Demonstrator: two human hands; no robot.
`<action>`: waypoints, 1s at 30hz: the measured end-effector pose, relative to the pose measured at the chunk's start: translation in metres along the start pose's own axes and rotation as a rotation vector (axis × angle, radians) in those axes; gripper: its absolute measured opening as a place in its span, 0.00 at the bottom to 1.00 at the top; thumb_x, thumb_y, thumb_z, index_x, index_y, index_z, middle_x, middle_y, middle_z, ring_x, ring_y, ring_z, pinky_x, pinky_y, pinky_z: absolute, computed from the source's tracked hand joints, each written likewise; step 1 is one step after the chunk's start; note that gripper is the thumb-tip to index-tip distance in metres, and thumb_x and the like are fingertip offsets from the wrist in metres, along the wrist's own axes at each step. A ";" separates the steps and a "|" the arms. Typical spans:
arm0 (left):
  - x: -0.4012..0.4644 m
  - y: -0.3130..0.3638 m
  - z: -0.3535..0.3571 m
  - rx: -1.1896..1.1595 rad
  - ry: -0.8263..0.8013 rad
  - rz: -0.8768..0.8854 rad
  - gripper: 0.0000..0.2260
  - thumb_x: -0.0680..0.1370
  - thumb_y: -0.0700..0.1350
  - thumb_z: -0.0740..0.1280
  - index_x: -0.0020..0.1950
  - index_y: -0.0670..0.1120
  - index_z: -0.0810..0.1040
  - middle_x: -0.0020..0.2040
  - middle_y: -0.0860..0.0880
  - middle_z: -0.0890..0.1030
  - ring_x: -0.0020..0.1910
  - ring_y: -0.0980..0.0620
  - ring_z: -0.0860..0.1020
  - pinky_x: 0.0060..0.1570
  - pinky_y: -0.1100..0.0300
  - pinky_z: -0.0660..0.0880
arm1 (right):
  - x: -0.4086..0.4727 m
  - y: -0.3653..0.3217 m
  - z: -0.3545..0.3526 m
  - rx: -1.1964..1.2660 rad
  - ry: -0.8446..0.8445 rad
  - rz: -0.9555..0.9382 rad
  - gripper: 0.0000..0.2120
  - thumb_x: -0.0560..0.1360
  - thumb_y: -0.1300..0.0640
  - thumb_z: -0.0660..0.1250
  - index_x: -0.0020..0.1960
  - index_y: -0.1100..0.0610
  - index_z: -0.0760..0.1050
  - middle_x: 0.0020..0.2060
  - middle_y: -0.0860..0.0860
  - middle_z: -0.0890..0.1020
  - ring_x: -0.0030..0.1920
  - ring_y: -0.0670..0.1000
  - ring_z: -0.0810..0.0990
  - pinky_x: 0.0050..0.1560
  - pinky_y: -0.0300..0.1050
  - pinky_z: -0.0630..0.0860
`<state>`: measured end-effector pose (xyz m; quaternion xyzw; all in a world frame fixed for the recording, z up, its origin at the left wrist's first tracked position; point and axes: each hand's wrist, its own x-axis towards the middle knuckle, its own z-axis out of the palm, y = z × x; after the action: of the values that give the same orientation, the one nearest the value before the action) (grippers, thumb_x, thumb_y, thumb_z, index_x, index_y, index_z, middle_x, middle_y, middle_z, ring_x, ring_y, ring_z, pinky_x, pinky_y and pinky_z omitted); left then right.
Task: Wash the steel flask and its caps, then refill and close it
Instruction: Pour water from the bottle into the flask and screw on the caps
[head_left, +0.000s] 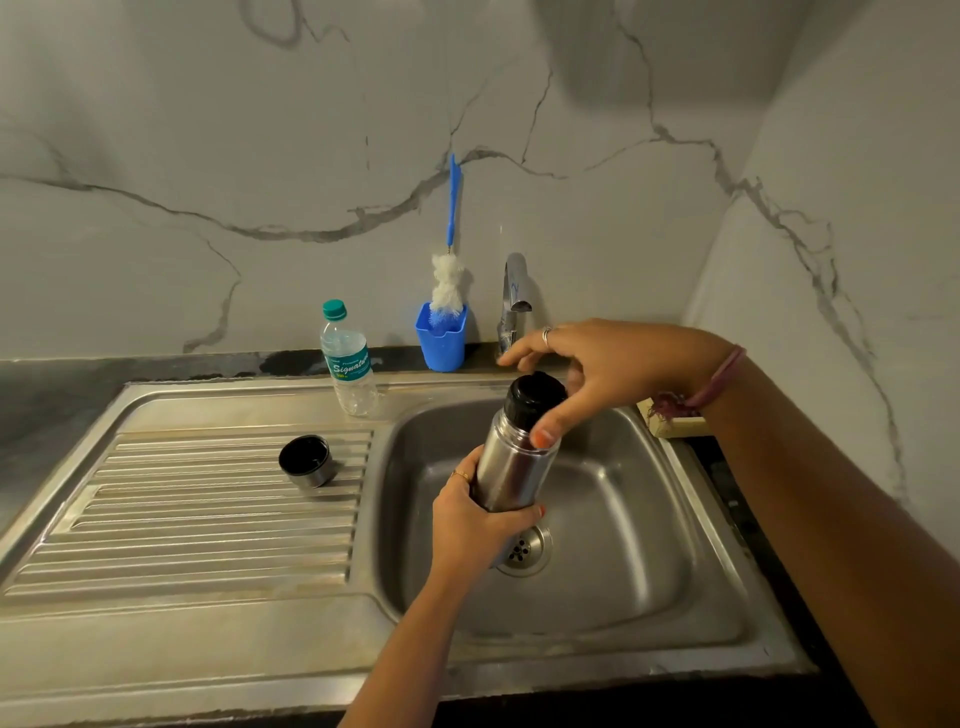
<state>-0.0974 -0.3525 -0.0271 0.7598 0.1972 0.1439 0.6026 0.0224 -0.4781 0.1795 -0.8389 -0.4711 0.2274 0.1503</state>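
Over the sink basin (623, 545) I hold the steel flask (511, 462), tilted slightly right. My left hand (470, 525) grips its lower body. My right hand (597, 369) curls over the black inner cap (535, 397) on the flask's neck, thumb down on the steel shoulder, fingers behind the cap. The outer steel cup cap (305, 461) lies on its side on the ribbed drainboard (208, 519), its black inside facing me.
A plastic water bottle (349, 358) with a green lid stands at the sink's back rim. A blue holder (441, 338) with a bottle brush (449, 275) sits beside the tap (511, 301). A soap bar (675, 421) is at the right rim. Drain (524, 551) is below the flask.
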 end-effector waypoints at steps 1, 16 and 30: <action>0.000 0.000 0.000 0.000 0.003 -0.002 0.36 0.59 0.43 0.84 0.65 0.53 0.75 0.52 0.57 0.81 0.48 0.66 0.78 0.45 0.70 0.75 | -0.001 0.000 -0.002 0.006 -0.049 -0.032 0.35 0.68 0.49 0.76 0.71 0.45 0.66 0.58 0.39 0.73 0.39 0.25 0.73 0.41 0.23 0.69; 0.000 0.001 0.002 -0.004 0.007 -0.010 0.36 0.59 0.44 0.84 0.64 0.55 0.75 0.52 0.58 0.81 0.49 0.64 0.79 0.46 0.68 0.76 | -0.001 0.008 0.017 -0.002 0.201 -0.020 0.26 0.63 0.49 0.79 0.59 0.47 0.78 0.42 0.38 0.77 0.44 0.40 0.79 0.40 0.28 0.70; 0.002 0.002 0.001 -0.021 -0.049 -0.002 0.36 0.58 0.45 0.83 0.64 0.53 0.77 0.51 0.55 0.83 0.48 0.61 0.81 0.51 0.57 0.81 | 0.009 0.018 0.041 -0.554 0.374 -0.233 0.24 0.73 0.33 0.58 0.54 0.52 0.69 0.40 0.46 0.75 0.34 0.47 0.74 0.30 0.36 0.66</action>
<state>-0.0951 -0.3532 -0.0259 0.7564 0.1814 0.1268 0.6155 0.0183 -0.4779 0.1342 -0.8157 -0.5715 -0.0853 0.0256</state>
